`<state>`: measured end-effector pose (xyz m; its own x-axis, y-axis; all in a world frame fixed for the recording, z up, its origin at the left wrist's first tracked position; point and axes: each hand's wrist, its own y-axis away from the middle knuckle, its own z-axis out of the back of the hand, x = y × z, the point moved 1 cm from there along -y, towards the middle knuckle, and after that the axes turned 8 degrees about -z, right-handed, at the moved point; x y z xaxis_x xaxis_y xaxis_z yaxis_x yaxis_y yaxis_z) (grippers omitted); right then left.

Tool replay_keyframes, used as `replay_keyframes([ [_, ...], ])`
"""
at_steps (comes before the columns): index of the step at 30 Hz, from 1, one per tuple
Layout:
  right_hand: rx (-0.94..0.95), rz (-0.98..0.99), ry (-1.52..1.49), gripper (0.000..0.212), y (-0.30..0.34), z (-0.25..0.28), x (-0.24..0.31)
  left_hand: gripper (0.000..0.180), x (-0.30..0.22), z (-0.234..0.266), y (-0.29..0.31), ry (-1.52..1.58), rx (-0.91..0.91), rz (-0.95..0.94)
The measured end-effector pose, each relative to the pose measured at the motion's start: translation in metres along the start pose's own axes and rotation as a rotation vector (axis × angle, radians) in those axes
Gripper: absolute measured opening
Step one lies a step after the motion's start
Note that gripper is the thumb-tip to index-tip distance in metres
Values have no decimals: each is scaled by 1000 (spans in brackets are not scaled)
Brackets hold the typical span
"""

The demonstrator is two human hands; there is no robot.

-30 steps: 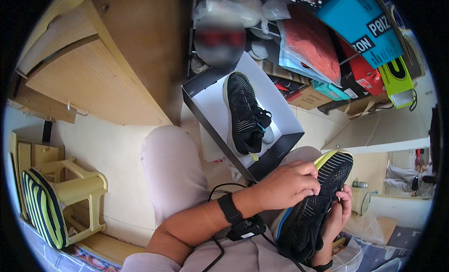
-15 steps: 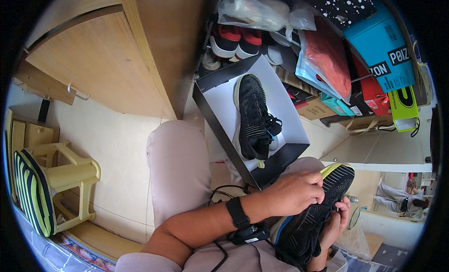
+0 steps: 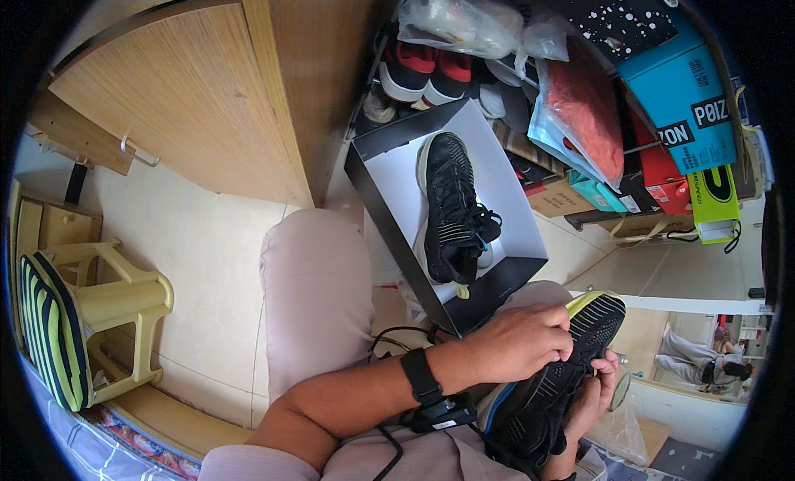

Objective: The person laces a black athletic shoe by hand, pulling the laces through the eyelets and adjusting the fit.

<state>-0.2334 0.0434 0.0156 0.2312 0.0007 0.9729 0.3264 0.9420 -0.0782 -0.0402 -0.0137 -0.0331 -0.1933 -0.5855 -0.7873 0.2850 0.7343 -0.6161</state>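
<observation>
A black sneaker [image 3: 530, 406] with pale stripes and a yellow-green toe edge rests on my lap, its toe pointing up and right. My left hand [image 3: 526, 344], a black band on its wrist, lies across the shoe's upper with curled fingers pressed near the lacing. At the shoe's other side my right hand [image 3: 598, 390] grips its edge, fingers bent. Whether a lace is pinched between the fingers is too small to tell. A matching black sneaker [image 3: 451, 208] lies in an open black shoebox [image 3: 517, 208] with a white inside, in front of my knees.
Shoes [image 3: 426, 71], a red garment in a clear bag [image 3: 584, 117] and several boxes, one blue [image 3: 679, 92], crowd the rack at the upper right. A wooden cabinet door [image 3: 178, 100] stands at the left. Below it is a yellow stool [image 3: 124, 299] with a striped cushion [image 3: 51, 336].
The view has shifted slightly. Both hands stay on the sneaker, with only a slight movement of the right fingers. The shoebox and the sneaker inside it remain in place.
</observation>
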Motion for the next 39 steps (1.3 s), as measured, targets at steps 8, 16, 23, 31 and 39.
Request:
replay_keyframes([
  [8,-21,-10,13,23,0,0,0,6,0,0,0,14,7,21],
  [16,-17,0,51,22,0,1,0,8,0,1,1,28,22,58],
  [23,-14,-18,-16,21,1,-3,-1,8,1,0,2,34,6,41],
  [31,-22,0,-2,18,0,-3,-2,8,1,-1,1,27,4,31],
  [39,-27,-8,-1,18,-1,-3,-1,8,1,0,1,5,-6,18],
])
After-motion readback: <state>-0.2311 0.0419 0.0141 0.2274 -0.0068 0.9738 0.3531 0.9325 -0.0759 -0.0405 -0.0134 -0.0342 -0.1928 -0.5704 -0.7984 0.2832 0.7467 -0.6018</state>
